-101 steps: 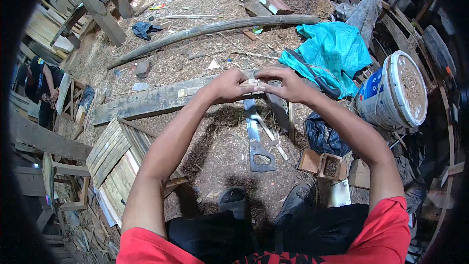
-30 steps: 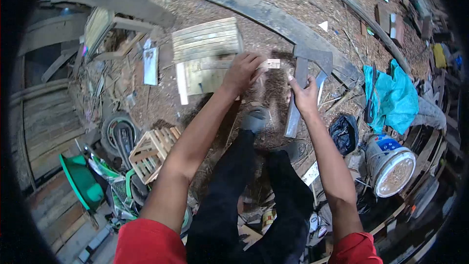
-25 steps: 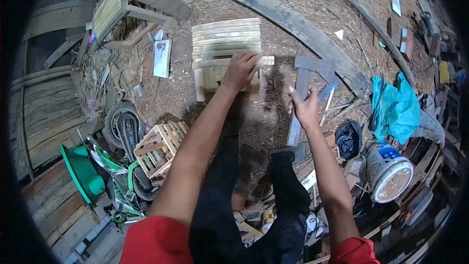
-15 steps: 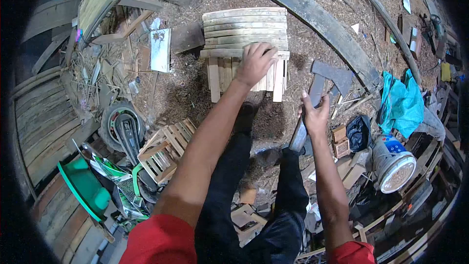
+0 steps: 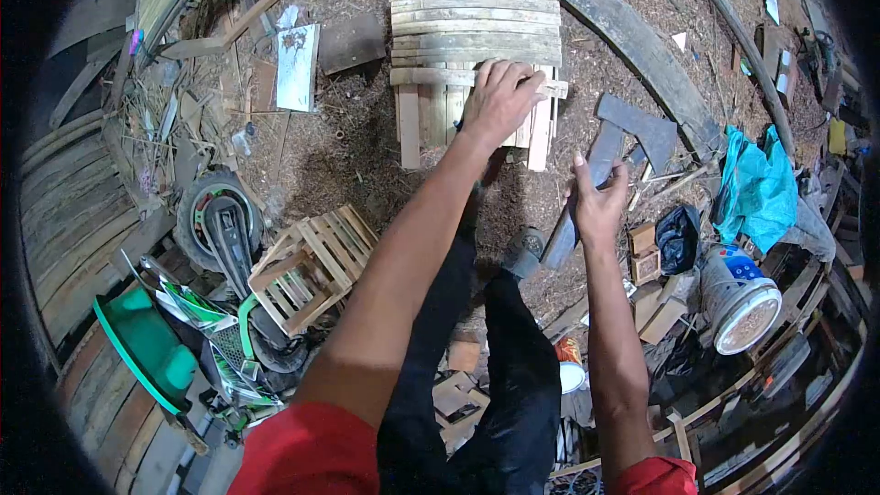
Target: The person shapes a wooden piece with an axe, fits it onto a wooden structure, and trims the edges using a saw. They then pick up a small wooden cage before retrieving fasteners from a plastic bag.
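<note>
My left hand (image 5: 500, 101) is closed over the near wooden slat (image 5: 431, 77), its fingers curled across the slat's right half. That slat lies crosswise on a slatted wooden piece (image 5: 477, 26), its right end sticking out past the row. A narrow gap separates it from the slats behind. Upright boards (image 5: 409, 128) show below it. My right hand (image 5: 600, 209) has the handle of a hatchet (image 5: 646, 131) in a loose grip, thumb along the handle. The hatchet's head points away from me, right of the slatted piece. Part of my fingers is hidden behind the handle.
A slatted crate (image 5: 316, 266) and a small motorbike (image 5: 229, 229) are at left, near a green plastic tub (image 5: 147, 348). A teal tarp (image 5: 756, 183) and white bucket (image 5: 742, 312) stand right. A long curved plank (image 5: 623, 32) crosses the sawdust-strewn ground.
The near slat has shifted right and slightly away from the row, with my left hand on it. My view has shifted slightly. The hatchet stays in my right hand.
</note>
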Motion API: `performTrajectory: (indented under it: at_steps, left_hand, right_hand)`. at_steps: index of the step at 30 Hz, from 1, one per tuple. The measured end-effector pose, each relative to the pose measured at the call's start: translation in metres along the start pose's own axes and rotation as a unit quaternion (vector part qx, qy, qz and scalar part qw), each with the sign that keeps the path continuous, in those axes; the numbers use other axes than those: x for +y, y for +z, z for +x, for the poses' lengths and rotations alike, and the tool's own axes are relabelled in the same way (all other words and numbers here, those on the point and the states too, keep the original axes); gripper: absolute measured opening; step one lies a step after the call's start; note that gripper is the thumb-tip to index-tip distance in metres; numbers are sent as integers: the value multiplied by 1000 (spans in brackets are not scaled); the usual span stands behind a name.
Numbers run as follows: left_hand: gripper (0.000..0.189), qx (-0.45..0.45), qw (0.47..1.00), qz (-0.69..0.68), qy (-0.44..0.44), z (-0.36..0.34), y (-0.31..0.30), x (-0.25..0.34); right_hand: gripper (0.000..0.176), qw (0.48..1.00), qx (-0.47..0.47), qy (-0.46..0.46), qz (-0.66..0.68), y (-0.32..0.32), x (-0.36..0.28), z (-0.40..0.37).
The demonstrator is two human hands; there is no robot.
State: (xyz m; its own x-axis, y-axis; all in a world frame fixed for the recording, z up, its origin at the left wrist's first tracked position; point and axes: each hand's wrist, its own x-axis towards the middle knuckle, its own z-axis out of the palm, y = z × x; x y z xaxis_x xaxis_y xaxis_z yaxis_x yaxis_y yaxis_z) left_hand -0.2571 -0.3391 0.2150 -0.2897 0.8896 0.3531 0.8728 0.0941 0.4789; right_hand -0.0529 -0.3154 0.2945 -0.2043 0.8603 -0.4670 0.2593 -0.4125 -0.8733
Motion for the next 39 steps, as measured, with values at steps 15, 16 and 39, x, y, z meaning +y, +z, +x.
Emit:
performTrajectory:
  at_steps: [15,16,39]
  left_hand:
    - [39,72,997,6,-7,-3,3,-10]
    - [38,71,997,5,-2,-3,4,-10]
    - [24,96,991,-8,92,-1,14,0]
  right_hand:
    - [38,996,-63,-59,-21,-6,17,7]
    - [38,996,-54,-62,-33,-6,15,8]
    - [51,922,-45,-337,-184,9,12,80]
